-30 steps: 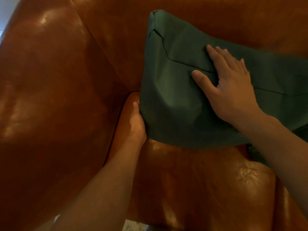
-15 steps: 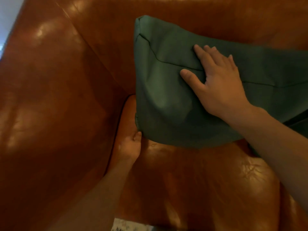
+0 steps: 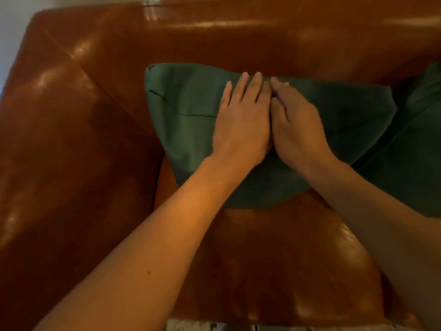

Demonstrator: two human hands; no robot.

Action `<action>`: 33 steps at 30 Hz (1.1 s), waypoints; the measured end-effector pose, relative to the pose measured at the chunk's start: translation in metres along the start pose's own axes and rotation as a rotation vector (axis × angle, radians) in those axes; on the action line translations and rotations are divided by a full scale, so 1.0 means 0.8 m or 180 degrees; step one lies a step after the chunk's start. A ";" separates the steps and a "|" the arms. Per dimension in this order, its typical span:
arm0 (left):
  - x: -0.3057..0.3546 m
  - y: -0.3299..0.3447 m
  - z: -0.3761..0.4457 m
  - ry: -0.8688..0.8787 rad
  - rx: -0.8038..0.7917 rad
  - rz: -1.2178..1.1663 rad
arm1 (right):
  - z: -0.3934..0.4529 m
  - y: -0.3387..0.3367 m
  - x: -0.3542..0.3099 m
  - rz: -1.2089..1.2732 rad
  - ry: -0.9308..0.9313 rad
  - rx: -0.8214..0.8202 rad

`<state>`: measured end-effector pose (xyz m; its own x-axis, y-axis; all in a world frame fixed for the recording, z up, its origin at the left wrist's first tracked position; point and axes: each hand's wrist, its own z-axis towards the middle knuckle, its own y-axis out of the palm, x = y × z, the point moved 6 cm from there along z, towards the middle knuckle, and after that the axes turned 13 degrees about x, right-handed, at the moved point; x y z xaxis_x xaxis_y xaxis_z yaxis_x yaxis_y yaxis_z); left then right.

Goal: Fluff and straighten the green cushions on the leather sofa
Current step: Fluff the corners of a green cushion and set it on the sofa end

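A green cushion (image 3: 186, 111) leans against the backrest of the brown leather sofa (image 3: 274, 247), near its left corner. My left hand (image 3: 241, 123) lies flat on the cushion's front face with straight fingers. Beside it, touching it, my right hand (image 3: 298, 125) also rests on the cushion, its fingers loosely bent toward the top edge. A second green cushion (image 3: 415, 149) sits at the right, partly tucked behind the first and cut off by the frame edge.
The sofa's broad left armrest (image 3: 59, 151) rises beside the cushion. The backrest top (image 3: 238, 25) runs along the far side, with a pale wall behind it. A strip of light floor (image 3: 195, 326) shows below the seat's front edge.
My left hand has come up from under the cushion's lower left corner onto its front face, beside my right hand. The view has pulled back and the cushion now sits more upright.
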<state>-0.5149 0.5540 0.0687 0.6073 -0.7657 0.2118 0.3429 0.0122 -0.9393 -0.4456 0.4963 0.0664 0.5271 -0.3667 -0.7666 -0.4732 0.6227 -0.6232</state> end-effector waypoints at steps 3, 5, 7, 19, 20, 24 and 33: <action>-0.019 0.023 0.007 0.0080 -0.0167 0.0533 | 0.000 0.004 0.026 -0.1318 -0.0478 -0.0444; -0.033 0.021 0.013 -0.0019 -0.0085 0.0624 | 0.003 0.000 0.032 -0.2009 -0.0774 -0.0579; -0.042 0.019 0.017 -0.0073 -0.0037 0.0684 | 0.007 -0.015 0.028 -0.2384 -0.1079 -0.0448; -0.056 0.021 0.024 -0.0218 -0.0033 0.0514 | -0.036 -0.001 0.178 0.2942 0.3034 0.1310; -0.058 0.021 0.025 -0.0223 -0.0029 0.0519 | -0.059 0.017 0.189 0.2737 0.3281 0.1177; -0.059 0.022 0.028 -0.0172 -0.0019 0.0543 | -0.135 0.067 0.224 0.2427 0.4161 0.0660; 0.011 -0.006 0.016 -0.0091 0.0457 0.0112 | -0.084 0.060 0.203 0.2894 0.3283 0.1477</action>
<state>-0.5019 0.5555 0.0788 0.6402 -0.7446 0.1890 0.4187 0.1320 -0.8985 -0.4306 0.4204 -0.0983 -0.6522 0.0694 -0.7548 0.0115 0.9966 0.0817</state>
